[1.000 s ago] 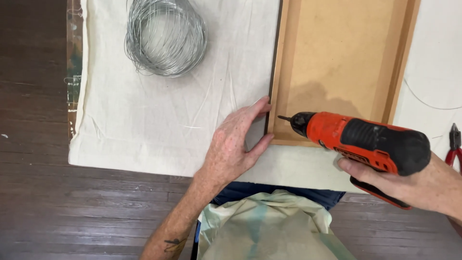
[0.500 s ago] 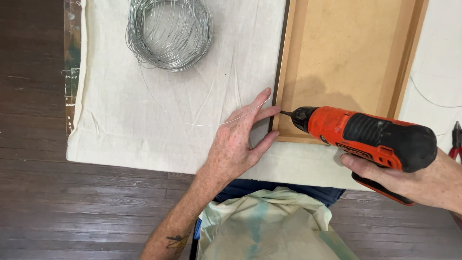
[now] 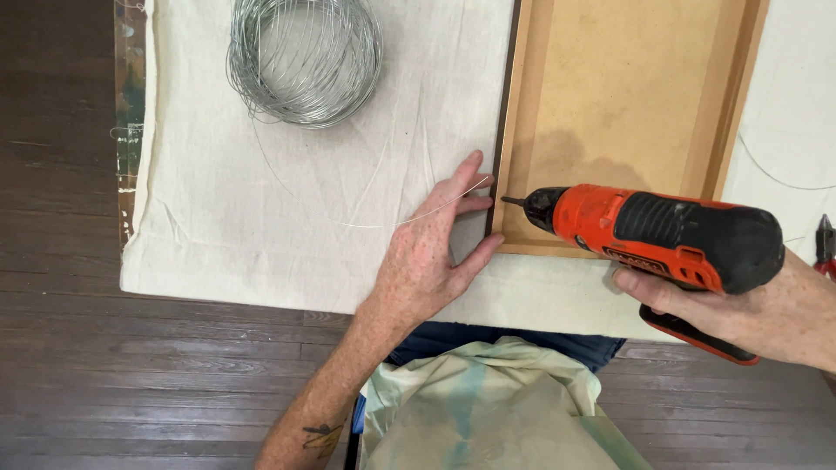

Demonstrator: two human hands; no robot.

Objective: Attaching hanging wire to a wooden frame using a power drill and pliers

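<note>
Right hand (image 3: 749, 313), at 4 o'clock in view, is wrapped closed around the grip of an orange and black cordless drill (image 3: 662, 231), drill lying level with its bit (image 3: 512, 202) pointing toward 9 o'clock. Bit tip sits at the inner face of the left rail of a wooden picture frame (image 3: 521, 113), near the frame's lower left corner; whether tip touches wood, can't tell. Frame lies back side up at 1 o'clock, brown backing board (image 3: 627, 87) showing inside rails. Left hand (image 3: 427, 261), at centre, lies flat and open, palm down, fingers spread, fingertips pressed against the frame's outer left edge just beside the bit; holds nothing. A thin loose wire strand (image 3: 418, 216) crosses over the left hand's knuckles. Coil of silver wire (image 3: 305, 57) sits at 11 o'clock, well apart from both hands. All rest on a cream canvas cloth (image 3: 218, 218) covering the tabletop. Red-handled pliers (image 3: 825, 248) barely in view at 3 o'clock edge. Dark wood floor (image 3: 87, 374) below at 7 o'clock.
</note>
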